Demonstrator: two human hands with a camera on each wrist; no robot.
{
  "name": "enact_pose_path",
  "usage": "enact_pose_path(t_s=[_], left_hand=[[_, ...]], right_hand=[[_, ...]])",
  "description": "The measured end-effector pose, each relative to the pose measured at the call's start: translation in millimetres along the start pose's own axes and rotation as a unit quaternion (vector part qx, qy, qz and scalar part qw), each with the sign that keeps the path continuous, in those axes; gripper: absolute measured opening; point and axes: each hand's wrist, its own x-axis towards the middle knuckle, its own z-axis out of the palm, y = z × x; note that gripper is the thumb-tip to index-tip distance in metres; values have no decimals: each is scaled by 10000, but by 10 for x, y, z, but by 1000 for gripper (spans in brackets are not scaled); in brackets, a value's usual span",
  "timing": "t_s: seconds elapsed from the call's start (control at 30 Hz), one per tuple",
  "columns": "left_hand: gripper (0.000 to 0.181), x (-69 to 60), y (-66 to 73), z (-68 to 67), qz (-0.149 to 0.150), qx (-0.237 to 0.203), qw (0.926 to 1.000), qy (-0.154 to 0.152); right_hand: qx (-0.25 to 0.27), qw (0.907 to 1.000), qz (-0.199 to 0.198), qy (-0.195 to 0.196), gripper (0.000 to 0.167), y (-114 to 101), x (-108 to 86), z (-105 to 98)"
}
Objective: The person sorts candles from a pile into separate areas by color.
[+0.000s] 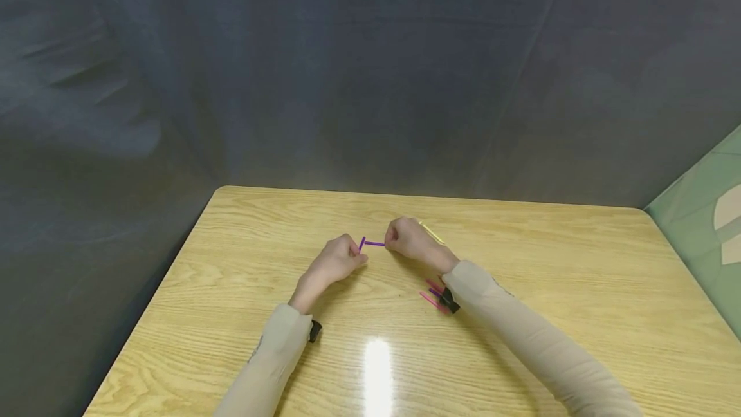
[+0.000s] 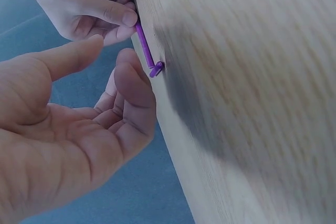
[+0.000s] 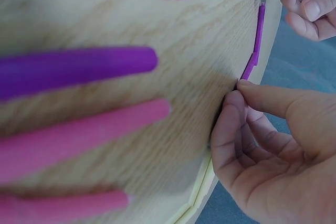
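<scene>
Purple and slim, the first stick (image 1: 375,244) has one end pinched between thumb and forefinger of the right hand (image 1: 408,237); its other end points toward the left hand (image 1: 340,257). The second purple stick (image 1: 362,244) is just beside the left fingertips, crosswise to the first. That left hand holds nothing, thumb and loosely bent fingers apart. Yellow sticks (image 1: 432,234) lie beside the right hand, while pink sticks (image 3: 105,126) and another purple stick (image 3: 94,66) lie near the right wrist.
</scene>
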Motion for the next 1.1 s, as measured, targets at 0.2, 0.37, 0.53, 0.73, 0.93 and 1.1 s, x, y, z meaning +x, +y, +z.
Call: enact_pose_path(t_s=[0.2,0.37,0.53,0.73,0.93,1.1], left_hand=[[14,3,7,-3,49,-24,10000,-44],[17,17,14,1,107,132,9998,-46],[14,22,19,-5,203,256,9995,31],[16,33,24,-5,297,299,9991,67],[16,53,36,2,324,447,9985,63],[15,52,54,14,354,428,9984,-38]], right_hand=[[71,10000,-62,28,4,2,-19,0],[206,9998,-63,-8,4,9,-26,4],[355,9993,55,-53,4,-1,-35,11],[420,9991,98,-38,7,11,-46,22],[386,9992,72,-17,6,24,-54,31],[385,9991,170,7,7,16,-82,33]])
